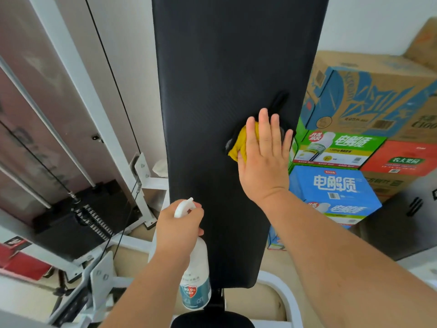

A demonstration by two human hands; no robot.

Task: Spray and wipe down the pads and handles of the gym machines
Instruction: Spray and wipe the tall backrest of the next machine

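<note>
A long black back pad (212, 102) runs up the middle of the view. My right hand (264, 157) lies flat on its right side, fingers spread, pressing a yellow cloth (241, 145) with a dark edge against the pad. My left hand (179, 226) grips the neck of a white spray bottle (196, 280) near the pad's lower left edge, nozzle pointing up and to the right. A second black pad (212, 320) shows at the bottom edge.
A white machine frame (78, 95) with cables and a black weight stack (78, 223) stands at left. Stacked drink cartons (343, 185) and brown cardboard boxes (369, 91) crowd the right. A dark cabinet (402, 223) sits at lower right.
</note>
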